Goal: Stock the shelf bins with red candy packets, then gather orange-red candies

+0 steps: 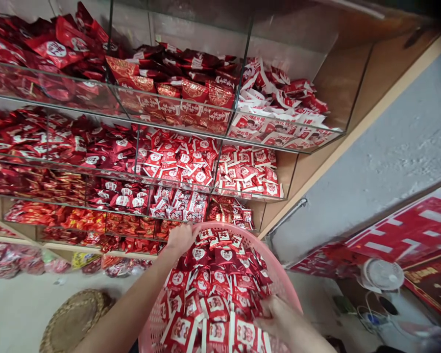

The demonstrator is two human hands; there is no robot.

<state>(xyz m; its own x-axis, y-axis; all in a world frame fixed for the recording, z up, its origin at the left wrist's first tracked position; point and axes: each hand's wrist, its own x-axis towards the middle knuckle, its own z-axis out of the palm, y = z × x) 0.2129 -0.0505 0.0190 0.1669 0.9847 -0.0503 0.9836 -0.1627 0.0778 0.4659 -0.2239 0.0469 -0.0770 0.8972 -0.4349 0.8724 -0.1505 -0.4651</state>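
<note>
A pink plastic basket (284, 284) with a perforated wall is full of small red-and-white wrapped packets (216, 305), some with white double-happiness marks. My left hand (182, 239) is closed over the far left part of its rim. Inside the right side of the basket, my right hand (275, 316) reaches down among the packets. Motion smears its fingers, and I cannot make out whether they hold a packet.
Glass-fronted shelves (176, 110) filled with red packets rise ahead. On the floor at left stands a round woven stool (75, 318). A grey wall (382, 147) is on the right, with a white round object (384, 273) below it. Bagged goods (22, 260) line the lowest level.
</note>
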